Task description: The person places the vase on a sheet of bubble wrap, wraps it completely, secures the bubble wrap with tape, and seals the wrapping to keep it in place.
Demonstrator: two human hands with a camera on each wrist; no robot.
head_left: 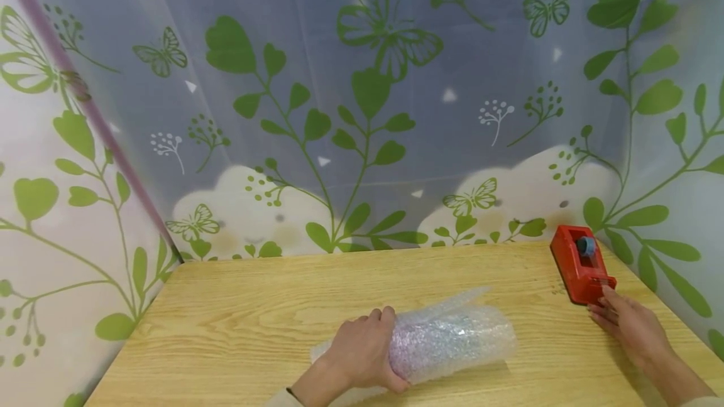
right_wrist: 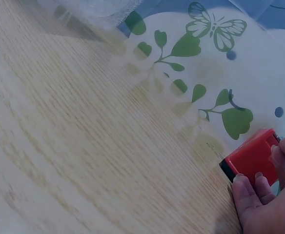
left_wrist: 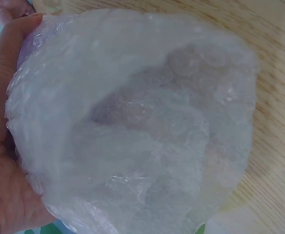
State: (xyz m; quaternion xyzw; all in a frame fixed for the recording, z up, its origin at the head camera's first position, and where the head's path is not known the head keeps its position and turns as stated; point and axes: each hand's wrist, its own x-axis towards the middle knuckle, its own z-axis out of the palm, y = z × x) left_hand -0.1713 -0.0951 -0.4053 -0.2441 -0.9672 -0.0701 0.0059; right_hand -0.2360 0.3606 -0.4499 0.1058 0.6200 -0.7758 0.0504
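My left hand (head_left: 362, 350) grips a roll of clear bubble wrap (head_left: 486, 331) from above, fingers over the far side and thumb on the near side. Something shiny and purplish shows through the layers; its kind is hidden. In the left wrist view the rounded end of the bubble wrap (left_wrist: 108, 63) fills most of the frame, the left hand (left_wrist: 10, 161) along its side. On the right, a red tape dispenser (head_left: 571, 262) stands on the table. My right hand (head_left: 639, 331) holds its near, cutter end with curled fingers; whether the tape's end is pinched is too small to tell.
The wood-grain table (head_left: 243, 306) ends at a hanging curtain (head_left: 317, 143) printed with green leaves and butterflies, at the back and both sides. A loose flap of bubble wrap sticks up behind the roll. The tape dispenser stands close to the right-hand curtain.
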